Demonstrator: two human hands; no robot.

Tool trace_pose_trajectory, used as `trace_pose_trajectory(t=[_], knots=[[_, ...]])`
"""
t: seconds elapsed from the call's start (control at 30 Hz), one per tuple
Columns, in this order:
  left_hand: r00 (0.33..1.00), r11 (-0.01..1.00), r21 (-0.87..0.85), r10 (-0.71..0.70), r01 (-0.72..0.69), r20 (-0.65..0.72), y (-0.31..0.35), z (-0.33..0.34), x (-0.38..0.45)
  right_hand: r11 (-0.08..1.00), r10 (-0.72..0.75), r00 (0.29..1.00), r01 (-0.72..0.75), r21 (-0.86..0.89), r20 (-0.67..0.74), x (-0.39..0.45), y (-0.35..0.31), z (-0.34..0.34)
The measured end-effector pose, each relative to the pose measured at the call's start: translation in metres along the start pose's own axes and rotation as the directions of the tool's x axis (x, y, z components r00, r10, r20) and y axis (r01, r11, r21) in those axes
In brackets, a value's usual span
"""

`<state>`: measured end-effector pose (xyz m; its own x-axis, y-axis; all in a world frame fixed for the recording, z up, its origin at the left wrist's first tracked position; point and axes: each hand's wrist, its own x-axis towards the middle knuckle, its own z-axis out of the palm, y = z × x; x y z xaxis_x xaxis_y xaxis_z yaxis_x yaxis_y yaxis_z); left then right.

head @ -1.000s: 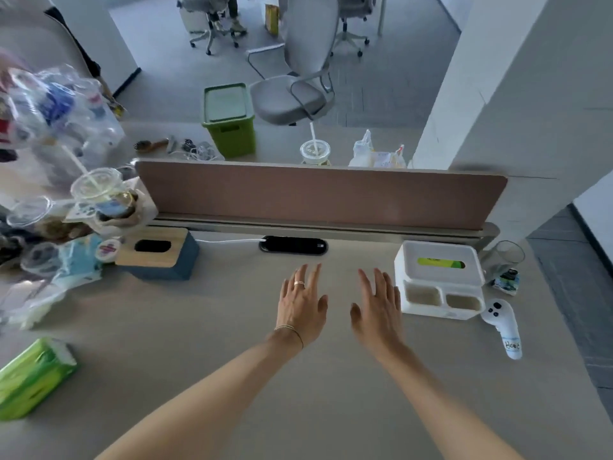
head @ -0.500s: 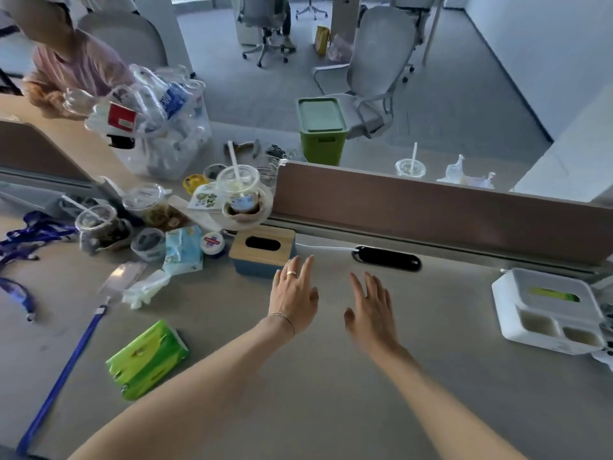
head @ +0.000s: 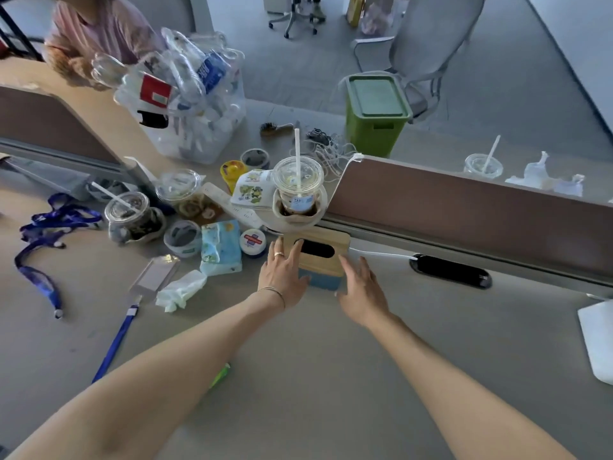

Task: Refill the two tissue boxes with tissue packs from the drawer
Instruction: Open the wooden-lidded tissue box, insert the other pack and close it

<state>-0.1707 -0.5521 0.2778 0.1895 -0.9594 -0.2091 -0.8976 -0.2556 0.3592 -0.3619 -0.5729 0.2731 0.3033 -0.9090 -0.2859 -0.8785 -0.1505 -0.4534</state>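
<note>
Both hands flank the blue tissue box (head: 320,260) on the desk (head: 298,376); left hand (head: 282,277) touches its lid, grip wide; right hand (head: 363,290) beside it, grip wide.

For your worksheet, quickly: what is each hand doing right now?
Left hand: open, fingers spread against the left side of the blue tissue box with the wooden lid.
Right hand: open, at the box's right side, gripping nothing.

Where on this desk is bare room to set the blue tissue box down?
Bare desk lies between the forearms and right of the right hand, up to the cable slot. Left of the tissue box, cups, blue pack and crumpled tissue crowd it.
</note>
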Motion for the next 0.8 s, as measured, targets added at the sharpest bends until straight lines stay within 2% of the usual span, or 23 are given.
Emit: trace_pose_trajectory(t=[0.1,0.23,0.5,0.8], knots=[[0.994,0.998,-0.021,-0.056,0.058,0.093,-0.011,-0.002,0.018,1.0,0.028,0.993,-0.028,-0.004,0.118,0.022,-0.005,0.008],[0.972,0.994,-0.089,-0.045,0.067,0.229,-0.02,0.004,0.024,0.998,0.024,0.989,-0.032,0.053,0.147,0.031,-0.011,0.017],[0.982,0.992,-0.102,-0.056,0.076,0.181,-0.005,0.005,-0.011,0.982,0.08,0.995,-0.088,0.17,0.055,-0.004,-0.016,0.014],[0.985,0.982,-0.184,0.0,0.032,0.175,0.031,0.023,-0.122,0.976,0.118,0.992,-0.108,0.191,-0.043,-0.112,0.012,0.003]])
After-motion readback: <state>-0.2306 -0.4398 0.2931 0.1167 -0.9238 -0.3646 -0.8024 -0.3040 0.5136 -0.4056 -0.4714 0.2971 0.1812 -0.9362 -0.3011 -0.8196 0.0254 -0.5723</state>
